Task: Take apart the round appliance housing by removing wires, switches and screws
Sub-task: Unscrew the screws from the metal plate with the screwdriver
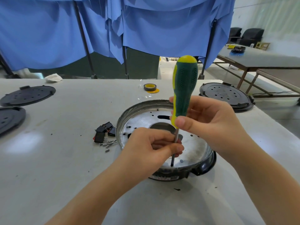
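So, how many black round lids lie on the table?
3: one lid at far left, one nearer at the left edge, partly cut off, one at far right, which may be a stack hiding more.

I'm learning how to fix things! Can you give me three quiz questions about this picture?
1. True or false: the screwdriver stands nearly upright.
2. Which of the hands grips its handle? A) right hand B) left hand
3. Fill in: the tip points down into the round metal ____.

Key:
1. True.
2. A; the left steadies the shaft.
3. Housing. Loose switches and screws lie beside it on the table.
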The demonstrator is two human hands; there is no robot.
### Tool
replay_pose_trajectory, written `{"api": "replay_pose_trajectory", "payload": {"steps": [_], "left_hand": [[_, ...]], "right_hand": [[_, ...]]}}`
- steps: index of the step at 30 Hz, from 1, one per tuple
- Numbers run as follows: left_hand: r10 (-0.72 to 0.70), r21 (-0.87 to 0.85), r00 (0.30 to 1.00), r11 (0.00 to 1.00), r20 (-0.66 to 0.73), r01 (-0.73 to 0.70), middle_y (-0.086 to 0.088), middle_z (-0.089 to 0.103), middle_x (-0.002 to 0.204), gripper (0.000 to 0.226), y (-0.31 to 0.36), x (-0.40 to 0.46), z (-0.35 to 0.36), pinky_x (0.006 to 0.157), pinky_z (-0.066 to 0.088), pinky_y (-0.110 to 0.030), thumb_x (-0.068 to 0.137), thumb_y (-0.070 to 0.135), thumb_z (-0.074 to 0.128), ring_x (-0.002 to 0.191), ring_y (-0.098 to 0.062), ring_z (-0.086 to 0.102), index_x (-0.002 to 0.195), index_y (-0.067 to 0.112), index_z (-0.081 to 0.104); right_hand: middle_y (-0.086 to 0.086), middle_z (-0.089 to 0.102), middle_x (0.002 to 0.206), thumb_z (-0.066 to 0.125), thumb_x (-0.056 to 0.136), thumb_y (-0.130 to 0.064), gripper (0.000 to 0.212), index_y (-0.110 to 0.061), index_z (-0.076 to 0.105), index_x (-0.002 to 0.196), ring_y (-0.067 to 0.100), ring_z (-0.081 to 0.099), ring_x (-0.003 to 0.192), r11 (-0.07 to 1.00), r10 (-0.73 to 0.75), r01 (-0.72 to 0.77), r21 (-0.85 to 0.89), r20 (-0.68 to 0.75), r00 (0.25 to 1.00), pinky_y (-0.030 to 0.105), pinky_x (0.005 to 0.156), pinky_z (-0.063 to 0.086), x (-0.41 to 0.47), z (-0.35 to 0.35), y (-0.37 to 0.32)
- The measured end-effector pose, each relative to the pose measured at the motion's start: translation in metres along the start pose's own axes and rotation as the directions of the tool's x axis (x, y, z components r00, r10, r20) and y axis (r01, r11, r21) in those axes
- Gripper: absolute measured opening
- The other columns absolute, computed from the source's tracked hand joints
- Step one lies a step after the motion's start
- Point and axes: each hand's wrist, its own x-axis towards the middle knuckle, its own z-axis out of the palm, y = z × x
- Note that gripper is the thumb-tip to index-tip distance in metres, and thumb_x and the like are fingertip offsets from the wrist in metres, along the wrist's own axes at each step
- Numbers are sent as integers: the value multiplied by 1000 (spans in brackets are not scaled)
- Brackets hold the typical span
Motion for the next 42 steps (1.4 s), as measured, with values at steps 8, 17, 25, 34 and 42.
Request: {"api": "replay_pose_trajectory", "payload": {"steps": [8,17,25,34,42], "left_hand": [[1,70,998,998,-57,3,1,73,67,11,1,1,0,68,58,-29,69,16,83,65,-17,71,70,18,73],[90,89,994,991,57,-95,9,76,91,19,-1,-1,-3,80,55,-19,88,8,65,84,-7,72,103,17,71],[62,40,996,997,-66,-60,-1,73,69,10,-2,1,-1,68,58,-27,69,14,83,66,-18,72,74,17,74],[110,63,993,992,52,-113,6,76,83,17,1,-2,-4,75,55,-18,85,3,68,77,-10,73,92,18,72],[86,70,993,994,-76,-81,3,73,69,15,-2,1,0,62,53,-17,70,13,83,64,-12,70,72,22,71]], "right_hand": [[5,72,107,63,85,-9,31,-18,64,115,15,67,104,998,62,-60,-23,141,988,19,84,52,-1,-2,1],[5,73,105,58,88,-8,30,-15,61,117,17,69,100,998,59,-61,17,122,991,21,80,54,-1,-3,2],[2,72,86,77,68,-18,35,-16,69,102,14,68,86,997,39,-35,-70,60,997,21,74,54,-2,4,0],[2,70,116,56,86,-7,43,-20,55,127,18,64,111,996,92,-93,-10,231,969,26,89,52,-2,-9,-1],[13,71,96,71,71,-13,33,-14,67,104,14,71,85,999,-11,11,-46,17,1000,21,74,55,-2,-2,0]]}}
